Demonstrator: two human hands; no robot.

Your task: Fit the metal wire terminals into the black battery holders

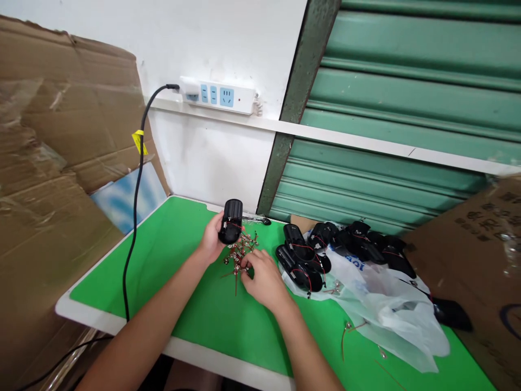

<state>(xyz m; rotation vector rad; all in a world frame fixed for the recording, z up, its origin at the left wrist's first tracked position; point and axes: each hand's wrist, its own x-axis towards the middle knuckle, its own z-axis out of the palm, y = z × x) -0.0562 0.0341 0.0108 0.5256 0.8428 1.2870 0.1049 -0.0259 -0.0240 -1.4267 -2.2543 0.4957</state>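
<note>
My left hand (212, 237) holds a black plastic housing (231, 221) upright above the green mat, with a thin red wire showing across its hollow side. Just below it lies a loose pile of small metal parts with reddish wires (236, 256). The fingers of my right hand (260, 274) are bent together at the right edge of this pile; whatever is between the fingertips is too small to make out. To the right, several black housings with red wires (299, 258) are heaped beside and on a white plastic bag (378, 293).
A black cable (136, 206) hangs from a power strip (222, 96) on the wall past the table's left side. Cardboard (61, 163) stands at left, a carton (484, 244) at right. Loose wired parts (347, 327) lie near the bag. A green shutter (386, 81) is behind.
</note>
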